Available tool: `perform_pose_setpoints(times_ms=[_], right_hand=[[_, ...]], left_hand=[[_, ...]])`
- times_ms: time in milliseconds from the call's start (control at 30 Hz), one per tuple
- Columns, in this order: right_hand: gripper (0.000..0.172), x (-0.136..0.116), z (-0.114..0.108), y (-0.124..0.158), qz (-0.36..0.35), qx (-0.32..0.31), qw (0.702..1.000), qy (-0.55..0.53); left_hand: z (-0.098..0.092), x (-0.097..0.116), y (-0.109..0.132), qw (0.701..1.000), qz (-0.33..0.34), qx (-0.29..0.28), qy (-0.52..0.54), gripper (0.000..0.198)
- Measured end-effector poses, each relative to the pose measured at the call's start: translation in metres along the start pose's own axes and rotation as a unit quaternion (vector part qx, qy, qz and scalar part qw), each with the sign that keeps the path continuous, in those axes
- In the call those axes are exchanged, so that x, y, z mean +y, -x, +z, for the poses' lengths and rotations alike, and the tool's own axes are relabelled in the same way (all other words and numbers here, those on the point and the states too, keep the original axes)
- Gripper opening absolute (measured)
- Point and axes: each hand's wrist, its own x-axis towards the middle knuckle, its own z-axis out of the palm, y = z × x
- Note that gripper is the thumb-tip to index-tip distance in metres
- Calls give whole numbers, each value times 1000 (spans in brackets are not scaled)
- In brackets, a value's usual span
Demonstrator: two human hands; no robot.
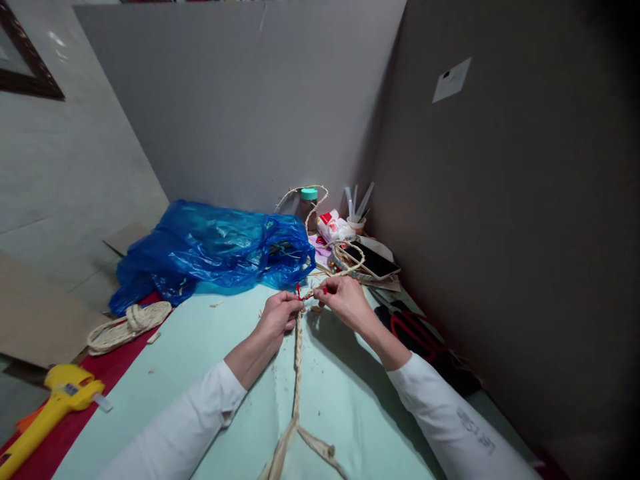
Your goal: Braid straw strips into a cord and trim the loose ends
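- Left hand (277, 317): the grip is pinched narrow on the braid (299, 360), thumb and fingertips closed around it above the middle of the bench (200, 373).
- Right hand (345, 303): just beside the left, its grip also narrow, holding the red thread (299, 291); whether it pinches the braid too, I cannot tell.
- The thread shows at the left fingertips, one end sticking up, and between the hands.
- From the left hand the braid runs down towards the person, parting into loose flat strands (280, 450) at the near edge.
- Beyond the right hand lies a pale loop (357, 263), near the phone (379, 261).
- Behind the hands: the blue bag (215, 247), jar (309, 202) and cup (357, 225).
- Left side: a coil (127, 327) and, nearer, the yellow glue gun (63, 403).
- Right side: red-handled scissors (407, 328), partly in shadow.
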Motion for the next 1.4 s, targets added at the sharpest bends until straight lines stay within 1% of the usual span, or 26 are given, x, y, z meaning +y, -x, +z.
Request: perform_pose_setpoints(times_ms=[67, 133, 200, 267, 367, 433, 567, 733, 800, 967, 1033, 1100, 1233, 1333, 1400], right_hand=[[17, -7, 4, 1, -14, 4, 1000, 1], [24, -7, 12, -3, -14, 12, 1000, -7], [32, -1, 18, -10, -7, 18, 1000, -8], [34, 6, 22, -16, -4, 11, 1000, 10], [25, 14, 21, -18, -16, -18, 997, 80], [20, 14, 18, -16, -26, -43, 989, 141], [21, 9, 13, -12, -36, -77, 967, 240], [24, 1, 11, -7, -27, -72, 940, 332], [29, -1, 12, -5, -25, -69, 930, 360], [49, -3, 12, 0, -43, -77, 913, 398], [51, -3, 11, 1, -59, -82, 910, 402], [45, -1, 9, 3, -80, -92, 908, 400], [24, 1, 11, 8, -111, -95, 906, 396], [13, 0, 15, 12, -130, -74, 908, 391], [14, 1, 18, 13, -135, -43, 914, 380]], left_hand=[[1, -1, 0, 1000, 8, 9, -8, 21], [2, -1, 0, 1000, 13, 9, -11, 21], [2, -1, 0, 1000, 14, 4, -10, 21], [2, -1, 1, 1000, 12, 0, -6, 20], [1, -1, 1, 1000, 9, -2, 5, 19], [0, -1, 1, 1000, 9, -4, 16, 18], [0, 0, 0, 999, -5, -22, 30, 21], [-1, 2, -3, 998, -31, -47, 21, 17], [-2, 3, -4, 998, -31, -53, 18, 15], [-6, 2, -6, 997, -21, -73, 30, 17], [-6, 1, -7, 996, -20, -81, 38, 18], [-6, 0, -7, 995, -18, -86, 46, 20], [-7, -2, -8, 994, -19, -90, 58, 20], [-8, -2, -9, 993, -21, -97, 64, 19], [-8, -2, -10, 992, -22, -103, 70, 20]])
